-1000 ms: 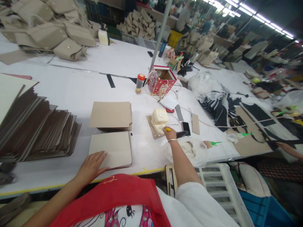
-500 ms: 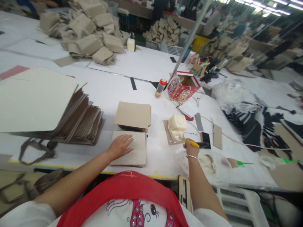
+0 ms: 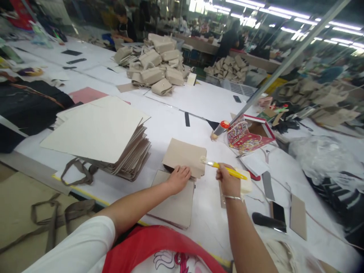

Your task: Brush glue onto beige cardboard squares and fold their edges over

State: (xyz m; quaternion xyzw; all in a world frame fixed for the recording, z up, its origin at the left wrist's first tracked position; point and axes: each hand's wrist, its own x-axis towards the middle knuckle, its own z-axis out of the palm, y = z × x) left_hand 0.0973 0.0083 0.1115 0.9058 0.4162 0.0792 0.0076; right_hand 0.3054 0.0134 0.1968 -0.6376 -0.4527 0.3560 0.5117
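My left grip [image 3: 179,179] lies spread, palm down on the far end of the near panel [image 3: 173,204] at the desk [image 3: 170,125] edge. Just right of it, my right grip [image 3: 227,182] is closed around the yellow brush [image 3: 217,165]. The brush's long axis runs left and far, with the bristles over the small cardboard stack [image 3: 184,155]. The left grip is nearer that stack, just beside its near edge.

Brush [image 3: 218,165]: yellow handle and pale bristle head; gripped in the right hand [image 3: 227,182], nearly level above the table [image 3: 176,110], bristles pointing left.
Panel [image 3: 174,203]: beige rectangular board, lying flat near the table's front edge; the left hand [image 3: 178,178] rests spread on its far edge.
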